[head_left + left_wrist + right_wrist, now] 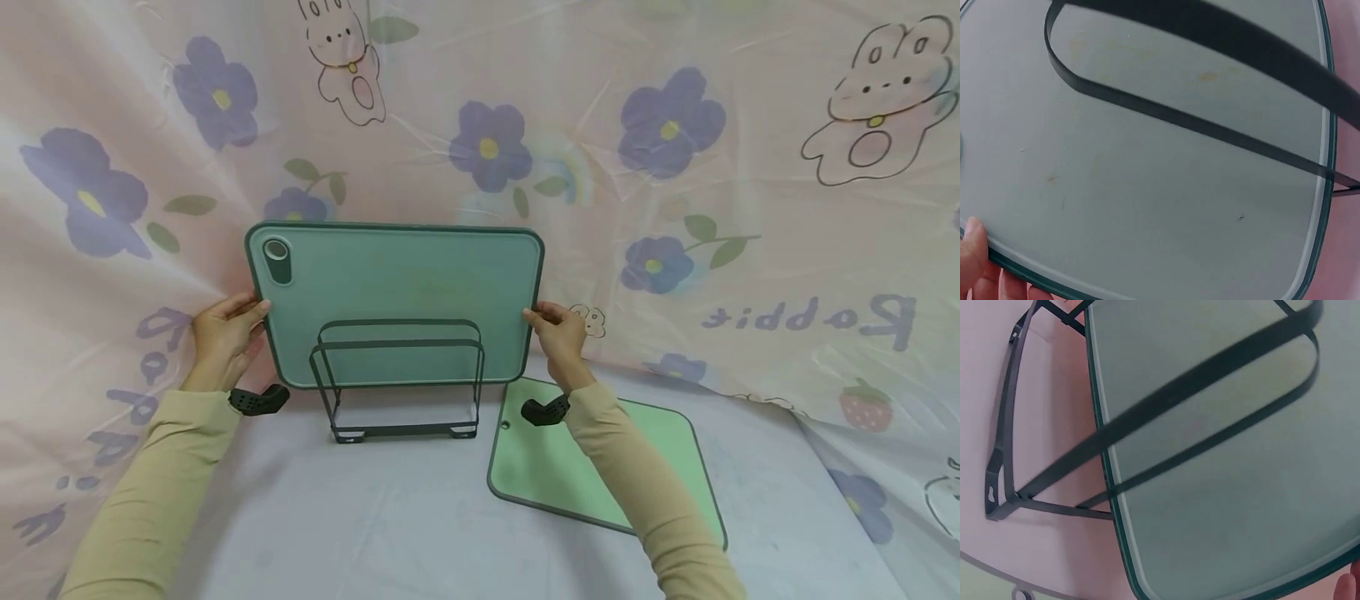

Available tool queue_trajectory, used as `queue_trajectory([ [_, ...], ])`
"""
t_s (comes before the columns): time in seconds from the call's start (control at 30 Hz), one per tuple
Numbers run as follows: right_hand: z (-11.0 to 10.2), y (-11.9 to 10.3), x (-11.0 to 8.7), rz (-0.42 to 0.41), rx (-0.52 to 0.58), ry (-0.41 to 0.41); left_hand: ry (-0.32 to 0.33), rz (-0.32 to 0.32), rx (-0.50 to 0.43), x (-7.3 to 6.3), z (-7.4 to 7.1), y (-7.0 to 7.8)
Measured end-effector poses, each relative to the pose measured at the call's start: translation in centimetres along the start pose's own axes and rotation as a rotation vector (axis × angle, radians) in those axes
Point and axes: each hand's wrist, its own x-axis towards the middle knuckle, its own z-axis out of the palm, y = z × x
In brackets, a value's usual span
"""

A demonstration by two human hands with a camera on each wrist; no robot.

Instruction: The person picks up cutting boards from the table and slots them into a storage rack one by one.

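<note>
A dark-rimmed green cutting board (405, 275) with a handle hole at its upper left stands nearly upright, its long side level. My left hand (225, 337) pinches its left edge, thumb on the near face. On the opposite edge my right hand (561, 337) grips the board the same way. Two hoops of a black metal rack (397, 344) cross in front of the board's lower part. In the head view the board's bottom edge appears above the rack's front base bar; whether it rests on anything behind cannot be told. Each wrist view shows only fingertips at the board's rim (1041, 281).
A light green cutting board (600, 467) with a grey rim lies flat on the white-covered table (337, 517), right of the rack and partly under my right forearm. A pink curtain (585, 75) with flowers and rabbits hangs behind and at the left.
</note>
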Motion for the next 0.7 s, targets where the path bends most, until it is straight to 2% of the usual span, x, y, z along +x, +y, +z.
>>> queue_trajectory([
  [0.3,0.3,0.8,-0.7,-0.004,-0.001,0.039,0.012,0.013,0.003,0.4,-0.1,-0.3],
  [0.47,0.5,1.2,-0.4,0.002,0.006,0.007,0.016,0.010,-0.038,0.5,-0.2,-0.5],
  [0.7,0.4,0.9,-0.4,0.006,0.007,-0.050,0.039,-0.014,-0.045,0.6,-0.5,-0.7],
])
